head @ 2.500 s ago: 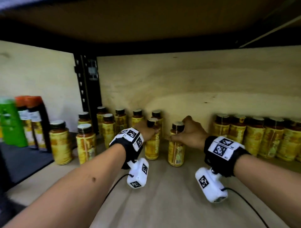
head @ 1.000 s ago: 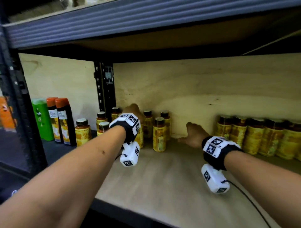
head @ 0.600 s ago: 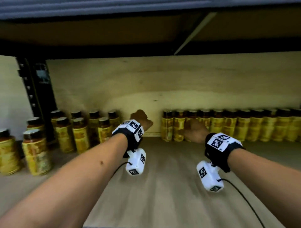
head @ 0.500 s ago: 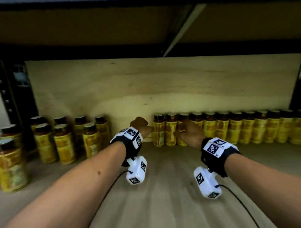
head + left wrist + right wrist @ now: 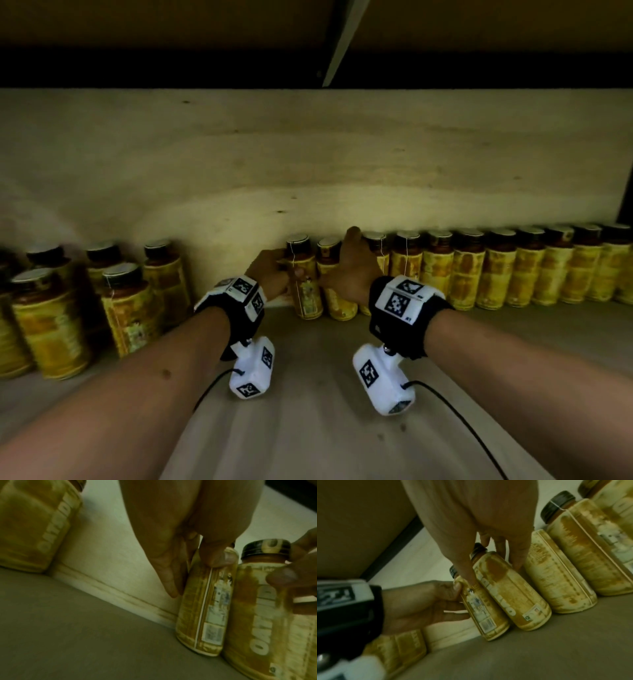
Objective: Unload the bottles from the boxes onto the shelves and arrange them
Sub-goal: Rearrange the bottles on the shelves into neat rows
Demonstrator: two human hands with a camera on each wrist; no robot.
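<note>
Bottles (image 5: 305, 284), yellow-labelled and dark-capped, upright, one in each hand's grip (image 5: 270, 274) (image 5: 352, 270).

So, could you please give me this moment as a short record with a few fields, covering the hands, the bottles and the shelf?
left hand: left hand grips the end bottle of the back row, thumb on its front
right hand: right hand holds the second bottle by its upper part
bottle state: both upright, side by side, standing on the shelf
back row: row of bottles runs right along the back panel
left cluster: loose cluster of bottles, apart from the row
</note>
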